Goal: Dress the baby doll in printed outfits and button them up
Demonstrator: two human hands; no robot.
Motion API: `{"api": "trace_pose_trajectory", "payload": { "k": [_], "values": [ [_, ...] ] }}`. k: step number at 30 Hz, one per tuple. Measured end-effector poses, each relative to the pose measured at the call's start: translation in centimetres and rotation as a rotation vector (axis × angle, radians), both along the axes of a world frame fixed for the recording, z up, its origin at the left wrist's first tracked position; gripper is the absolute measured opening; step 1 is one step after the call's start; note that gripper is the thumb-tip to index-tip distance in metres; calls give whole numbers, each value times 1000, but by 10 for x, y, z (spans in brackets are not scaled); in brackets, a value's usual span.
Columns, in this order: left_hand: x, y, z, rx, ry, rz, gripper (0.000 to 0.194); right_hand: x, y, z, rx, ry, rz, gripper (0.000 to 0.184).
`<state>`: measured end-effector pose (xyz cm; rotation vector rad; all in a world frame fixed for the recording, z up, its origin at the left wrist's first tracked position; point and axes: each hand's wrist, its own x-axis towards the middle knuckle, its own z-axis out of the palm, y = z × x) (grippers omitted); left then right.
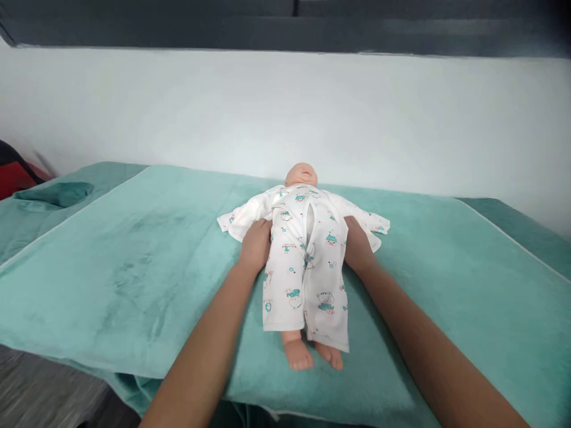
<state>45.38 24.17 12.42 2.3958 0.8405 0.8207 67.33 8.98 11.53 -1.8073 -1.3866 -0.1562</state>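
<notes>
Lying on green cloth [178, 238], doll [301, 175], white wall [267, 113]

Left forearm [218, 333] and right forearm [414, 327] are pictured uncovered.
Both are seen bare down to the lower edge of view, narrowed smoothly toward the wrists. The left hand [256, 245] and right hand [357, 245] are ungloved, their fingers largely hidden.

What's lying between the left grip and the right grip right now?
In the head view, the white printed trousers on the doll lie between the left grip and the right grip.
</notes>
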Motion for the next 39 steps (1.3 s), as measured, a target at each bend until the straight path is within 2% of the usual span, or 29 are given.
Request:
{"api": "trace_pose_trajectory", "payload": {
  "k": [2, 4, 8, 10, 12, 14, 16, 17, 20, 23, 27, 29, 32, 35, 39],
  "values": [
    [-11, -14, 0, -83, -11, -28, 15, -11, -15, -2, -84, 51, 21, 10],
    [-21, -27, 2, -205, -100, 17, 18, -21, -29, -3, -114, 160, -27, 13],
    [-41, -52, 10, -374, -270, 142, 21, -41, -60, 1, 14, 362, -143, 21],
    [-53, -67, 11, -411, -290, 137, 21, -60, -80, 7, 83, 413, -154, 23],
    [-68, -86, 8, -457, -278, 78, 19, -88, -103, 14, 132, 417, -121, 18],
    [-83, -107, 2, -484, -272, 0, 16, -121, -122, 21, 142, 355, 0, 12],
    [-98, -129, -5, -453, -288, -69, 16, -153, -136, 27, 72, 212, 148, 19],
    [-104, -139, -8, -417, -296, -97, 20, -167, -139, 29, 14, 124, 178, 23],
    [-114, -162, -15, -303, -276, -162, 37, -192, -138, 33, -166, -101, 90, 27],
    [-114, -172, -15, -238, -234, -146, 43, -194, -129, 38, -291, -214, 15, 21],
    [-108, -175, -9, -235, -206, -43, 12, -182, -113, 48, -412, -334, 9, 13],
    [-108, -176, -3, -268, -220, 16, 10, -177, -109, 51, -443, -389, 52, 14],
    [-116, -184, 7, -268, -275, 59, 10, -177, -113, 52, -392, -356, 132, 16],
    [-129, -197, 13, -196, -295, 40, 9, -185, -130, 52, -295, -263, 186, 14],
    [-140, -210, 8, -115, -260, 21, 7, -198, -158, 51, -202, -227, 233, 9]
  ]
}}
